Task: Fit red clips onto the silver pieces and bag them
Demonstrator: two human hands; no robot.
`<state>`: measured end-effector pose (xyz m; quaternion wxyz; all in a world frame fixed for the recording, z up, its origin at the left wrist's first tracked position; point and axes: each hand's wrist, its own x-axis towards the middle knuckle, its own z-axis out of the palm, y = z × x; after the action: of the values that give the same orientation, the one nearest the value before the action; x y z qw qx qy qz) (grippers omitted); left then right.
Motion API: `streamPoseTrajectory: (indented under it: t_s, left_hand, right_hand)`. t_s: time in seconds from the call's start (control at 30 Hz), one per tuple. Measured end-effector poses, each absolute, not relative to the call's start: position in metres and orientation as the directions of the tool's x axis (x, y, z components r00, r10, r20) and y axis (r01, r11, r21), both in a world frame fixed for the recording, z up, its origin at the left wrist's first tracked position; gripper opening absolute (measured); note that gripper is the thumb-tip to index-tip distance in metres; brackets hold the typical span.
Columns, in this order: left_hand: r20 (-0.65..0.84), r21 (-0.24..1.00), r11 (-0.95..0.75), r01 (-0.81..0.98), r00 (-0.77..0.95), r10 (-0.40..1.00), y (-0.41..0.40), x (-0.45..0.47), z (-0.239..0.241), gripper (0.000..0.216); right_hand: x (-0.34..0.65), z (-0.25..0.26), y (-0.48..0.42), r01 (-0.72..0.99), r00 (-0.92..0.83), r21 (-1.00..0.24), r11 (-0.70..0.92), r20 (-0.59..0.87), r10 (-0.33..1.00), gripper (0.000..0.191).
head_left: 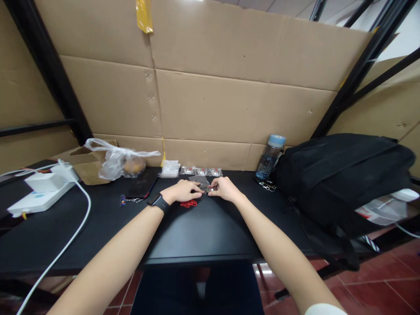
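Note:
My left hand [185,191], with a dark watch on its wrist, has its fingers closed at the lower left edge of a small clear plastic bag [201,180]. In the pinch of my right hand [225,189] is a small silvery round piece [212,188] with a bit of red on it, held close to the bag's opening side. Its exact kind is too small to make out. Red cords [188,204] lie just below my left fingers. Behind the hands, several bagged silvery pieces with red [201,171] lie in a row beside a stack of clear bags [170,169].
A black phone [141,186] with a keychain lies left, near a knotted plastic bag [114,164] and a white power strip [41,199] with cables. At right stand a water bottle [269,157] and a black backpack [341,188]. Cardboard [210,105] walls the black table [197,236].

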<state>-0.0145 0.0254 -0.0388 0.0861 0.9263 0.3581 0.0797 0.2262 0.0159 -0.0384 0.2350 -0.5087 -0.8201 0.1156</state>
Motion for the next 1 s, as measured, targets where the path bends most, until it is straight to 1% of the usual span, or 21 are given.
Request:
streamPoseTrajectory:
  t_s: [0.13,0.23,0.3,0.37,0.47,0.53,0.57,0.67,0.8,0.93,1.0]
  left_hand:
    - [0.067,0.23,-0.725,0.649,0.733,0.677,0.025,-0.015,-0.038,0.037]
    - [0.085,0.26,-0.735,0.626,0.743,0.664,0.025,-0.015,-0.039,0.036]
    - [0.102,0.282,-0.742,0.608,0.75,0.653,0.026,-0.014,-0.041,0.033]
    - [0.125,0.31,-0.749,0.585,0.756,0.642,0.026,-0.014,-0.041,0.03]
    - [0.151,0.35,-0.755,0.555,0.761,0.63,0.028,-0.013,-0.042,0.027]
    - [0.154,0.358,-0.755,0.549,0.763,0.627,0.029,-0.012,-0.042,0.026]
    - [0.151,0.354,-0.756,0.55,0.764,0.627,0.029,-0.012,-0.042,0.026]
    - [0.133,0.32,-0.756,0.57,0.764,0.632,0.029,-0.011,-0.042,0.027]
    - [0.137,0.292,-0.765,0.574,0.766,0.628,0.026,-0.01,-0.04,0.028]
    - [0.133,0.29,-0.778,0.557,0.782,0.609,0.022,-0.008,-0.037,0.027]
    - [0.16,0.305,-0.787,0.536,0.786,0.597,0.021,-0.007,-0.035,0.025]
  right_hand:
    - [0.225,-0.037,0.019,0.731,-0.417,-0.461,0.504,0.284,0.864,0.024]
    - [0.224,-0.036,0.016,0.685,-0.487,-0.442,0.579,0.313,0.815,0.014]
    - [0.223,-0.035,0.013,0.665,-0.533,-0.416,0.62,0.316,0.785,0.014]
    - [0.221,-0.036,0.012,0.662,-0.543,-0.413,0.625,0.311,0.78,0.016]
    - [0.216,-0.038,0.012,0.698,-0.475,-0.436,0.568,0.311,0.823,0.01]
    - [0.213,-0.04,0.014,0.751,-0.397,-0.424,0.506,0.323,0.859,0.005]
    - [0.211,-0.04,0.015,0.782,-0.355,-0.407,0.473,0.333,0.874,0.005]
    - [0.208,-0.043,0.018,0.857,-0.257,-0.333,0.393,0.386,0.886,0.016]
    - [0.205,-0.047,0.021,0.897,-0.219,-0.254,0.362,0.456,0.863,0.02]
    - [0.202,-0.05,0.024,0.911,-0.18,-0.253,0.325,0.466,0.866,0.016]
    - [0.203,-0.048,0.025,0.895,-0.215,-0.262,0.36,0.454,0.865,0.016]
